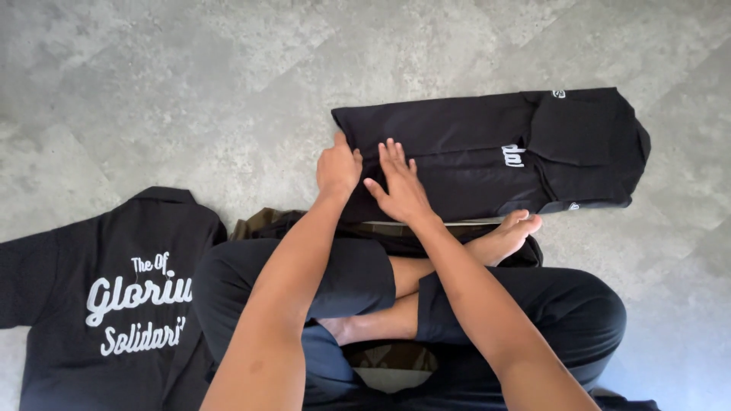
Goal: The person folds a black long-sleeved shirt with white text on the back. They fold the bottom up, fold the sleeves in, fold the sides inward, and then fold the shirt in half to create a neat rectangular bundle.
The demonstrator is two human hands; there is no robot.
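At the far left, a black shirt with white script lettering (114, 304) is lying spread flat on the grey floor (152, 91), well apart from both hands. The person is sitting cross-legged in dark trousers, one bare foot (512, 232) resting just beside the near edge of the work.

The left hand (337, 167) is curling its fingers over the left end of a folded black garment (495, 152), apparently pinching the cloth there, though the grip itself is hidden under the knuckles. Just beside it, the right hand (400, 186) is lying open and flat, fingers spread, pressing down on the same garment and gripping nothing.

The garment is stretching away to the right as a long narrow band, with white print showing near its middle and its far end.

The main risk appears to be the fold slipping: the far right end is lying unheld, so a pull from the left could drag it askew or open the layers. The foot could also be catching the near edge.
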